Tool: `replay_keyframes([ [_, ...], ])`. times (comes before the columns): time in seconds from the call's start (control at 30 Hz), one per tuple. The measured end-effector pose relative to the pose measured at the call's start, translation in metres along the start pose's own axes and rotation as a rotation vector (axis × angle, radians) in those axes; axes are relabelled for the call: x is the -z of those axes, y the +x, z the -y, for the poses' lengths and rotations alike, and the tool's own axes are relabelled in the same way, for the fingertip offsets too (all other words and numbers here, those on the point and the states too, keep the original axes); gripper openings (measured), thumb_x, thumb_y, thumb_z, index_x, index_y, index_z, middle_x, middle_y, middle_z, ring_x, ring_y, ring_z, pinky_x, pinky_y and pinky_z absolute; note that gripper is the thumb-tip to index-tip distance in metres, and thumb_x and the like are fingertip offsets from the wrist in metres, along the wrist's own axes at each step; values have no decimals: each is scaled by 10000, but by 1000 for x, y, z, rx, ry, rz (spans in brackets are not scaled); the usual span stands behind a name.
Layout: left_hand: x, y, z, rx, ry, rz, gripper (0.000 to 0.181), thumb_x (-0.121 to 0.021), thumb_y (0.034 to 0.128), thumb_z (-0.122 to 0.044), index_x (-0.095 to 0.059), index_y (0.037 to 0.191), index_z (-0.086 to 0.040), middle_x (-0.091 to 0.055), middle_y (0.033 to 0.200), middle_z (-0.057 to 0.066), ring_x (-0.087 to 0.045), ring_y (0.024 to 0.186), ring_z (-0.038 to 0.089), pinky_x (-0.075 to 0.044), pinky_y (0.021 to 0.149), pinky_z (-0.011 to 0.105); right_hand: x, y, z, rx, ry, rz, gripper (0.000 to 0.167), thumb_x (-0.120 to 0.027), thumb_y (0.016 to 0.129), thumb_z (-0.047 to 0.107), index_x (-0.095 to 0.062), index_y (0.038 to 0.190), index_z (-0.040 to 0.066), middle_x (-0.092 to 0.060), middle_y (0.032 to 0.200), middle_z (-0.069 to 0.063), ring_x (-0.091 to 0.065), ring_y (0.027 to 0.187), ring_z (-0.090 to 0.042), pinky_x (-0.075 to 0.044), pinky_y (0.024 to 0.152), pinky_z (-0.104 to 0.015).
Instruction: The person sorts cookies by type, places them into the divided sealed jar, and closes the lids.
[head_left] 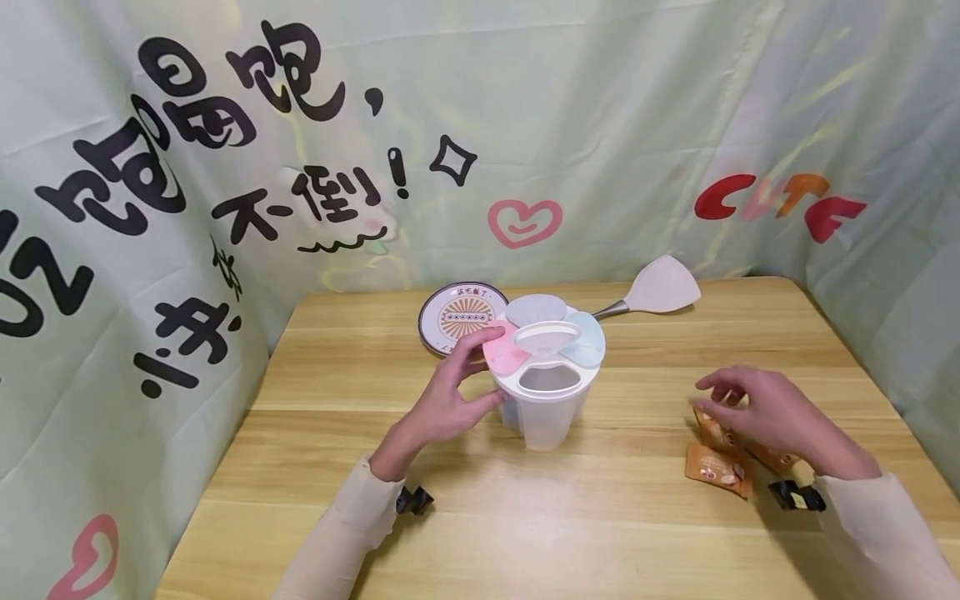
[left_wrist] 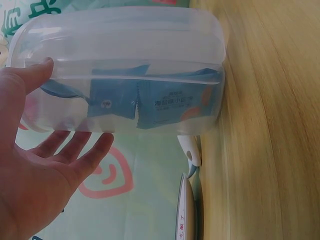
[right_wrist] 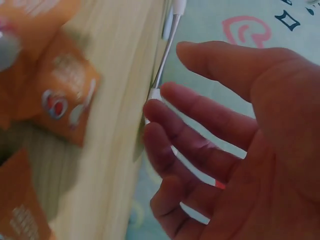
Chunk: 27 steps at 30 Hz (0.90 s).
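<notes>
Our left hand (head_left: 446, 402) holds the container (head_left: 547, 425) between thumb and fingers at mid-table (head_left: 330, 417), its six o'clock compartment (head_left: 550, 378) uncovered. Our right hand (head_left: 772, 412), loosely curled and holding nothing, hangs by orange packets (head_left: 718, 472) at the container's four o'clock. Blue packets (left_wrist: 175, 104) already sit inside; we judge the orange ones are left.

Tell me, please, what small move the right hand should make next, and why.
Probably lower the right hand and pinch one orange packet: it hovers empty near the pile, while the left hand holds the container, whose near opening is uncovered.
</notes>
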<state>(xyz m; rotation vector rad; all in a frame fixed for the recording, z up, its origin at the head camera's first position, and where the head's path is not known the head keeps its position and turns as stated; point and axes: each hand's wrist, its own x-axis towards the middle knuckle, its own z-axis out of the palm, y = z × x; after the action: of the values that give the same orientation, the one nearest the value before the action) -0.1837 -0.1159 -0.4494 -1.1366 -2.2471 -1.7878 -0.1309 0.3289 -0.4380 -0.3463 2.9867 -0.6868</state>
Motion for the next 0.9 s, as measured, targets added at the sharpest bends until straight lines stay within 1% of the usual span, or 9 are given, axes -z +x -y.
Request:
replay_keyframes([
  [0.1,0,0,0,7,0,-1,831,-834,877,105,-442,1585,-84,-483,1662,144,-613,1402,360,-600,1135,541,-1,-2,-5,-39,-32,56,382,-865,949,315,-772,1166,14,-751,913,8,-651,810,-120,-552,670,-304],
  [0.17,0,-1,-1,11,1,0,831,-833,879,101,-440,1587,-88,-481,1664,142,-611,1405,360,-598,1136,543,-2,-4,-8,-60,-56,91,448,-876,931,366,-762,1182,13,-753,911,5,-658,804,-131,-560,682,-336],
  [0.27,0,-1,-1,15,2,1,830,-831,882,97,-438,1588,-92,-478,1665,141,-607,1408,361,-596,1134,558,-4,-5,-12,-71,-71,124,491,-888,911,382,-745,1185,1,-746,903,-9,-645,785,-143,-549,672,-362],
  [0.37,0,-1,-1,13,1,2,827,-830,883,97,-439,1587,-91,-479,1663,143,-609,1406,362,-597,1131,563,-7,-6,-15,-66,-83,123,480,-894,903,369,-740,1168,0,-726,883,-3,-622,775,-139,-536,669,-359],
  [0.47,-1,-1,0,5,0,2,823,-831,882,98,-442,1583,-85,-487,1656,150,-616,1396,364,-605,1128,539,-10,-7,-16,-65,-84,113,458,-901,894,349,-741,1144,-1,-711,873,1,-604,776,-141,-526,676,-359],
  [0.57,-1,0,1,2,3,2,824,-834,880,97,-444,1582,-85,-489,1655,149,-619,1392,362,-609,1125,530,-12,-9,-17,-72,-100,84,486,-915,873,354,-739,1147,-7,-690,884,-24,-597,777,-156,-517,664,-362],
  [0.73,-1,0,1,-1,7,1,828,-835,880,96,-439,1584,-86,-487,1657,151,-617,1396,370,-605,1119,565,-12,-11,-18,-127,-134,55,640,-934,828,473,-739,1199,-11,-693,933,-109,-633,787,-203,-517,617,-365],
  [0.8,-1,0,1,-1,8,1,827,-835,881,95,-438,1584,-86,-485,1658,153,-616,1397,372,-605,1120,559,-10,-11,-19,-153,-135,60,657,-917,843,503,-745,1211,-12,-709,958,-139,-653,801,-229,-525,609,-374],
  [0.9,0,0,1,-1,11,1,826,-835,883,92,-437,1584,-85,-484,1658,154,-614,1400,373,-607,1122,547,-8,-11,-21,-181,-136,59,618,-879,888,490,-749,1214,-18,-709,965,-171,-652,800,-253,-521,593,-380],
])
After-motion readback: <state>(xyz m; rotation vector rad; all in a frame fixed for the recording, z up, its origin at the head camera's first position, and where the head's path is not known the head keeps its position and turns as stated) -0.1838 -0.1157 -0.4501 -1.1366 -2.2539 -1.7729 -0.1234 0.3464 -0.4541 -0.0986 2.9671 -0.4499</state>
